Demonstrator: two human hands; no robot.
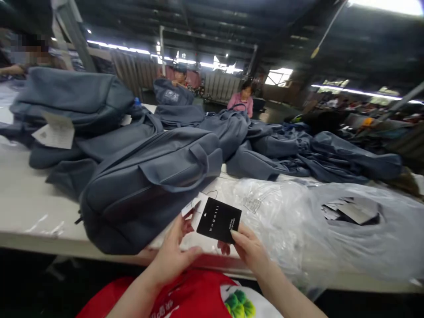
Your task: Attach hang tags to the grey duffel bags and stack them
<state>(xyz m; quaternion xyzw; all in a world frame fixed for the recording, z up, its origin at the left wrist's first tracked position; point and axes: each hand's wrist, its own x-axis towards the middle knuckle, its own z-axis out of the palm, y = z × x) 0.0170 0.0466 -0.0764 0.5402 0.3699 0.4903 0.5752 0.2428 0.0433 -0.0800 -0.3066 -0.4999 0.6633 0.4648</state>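
Note:
In front of me my right hand (250,245) pinches the lower right corner of a black hang tag (220,220) printed "bugatti". My left hand (175,249) has its fingers at a white tag (190,206) behind the black one, while its thumb stands apart. A thin dark string loop (212,193) shows above the tags. Close beyond my left hand a dark blue-grey bag (142,190) lies on its side with its handle towards me.
A white table (20,194) carries several more blue-grey bags (73,95) at left and behind. Clear plastic bags (285,212) lie at right, with loose tags (356,210) showing in an opening. People work beyond, one in a pink top (240,100).

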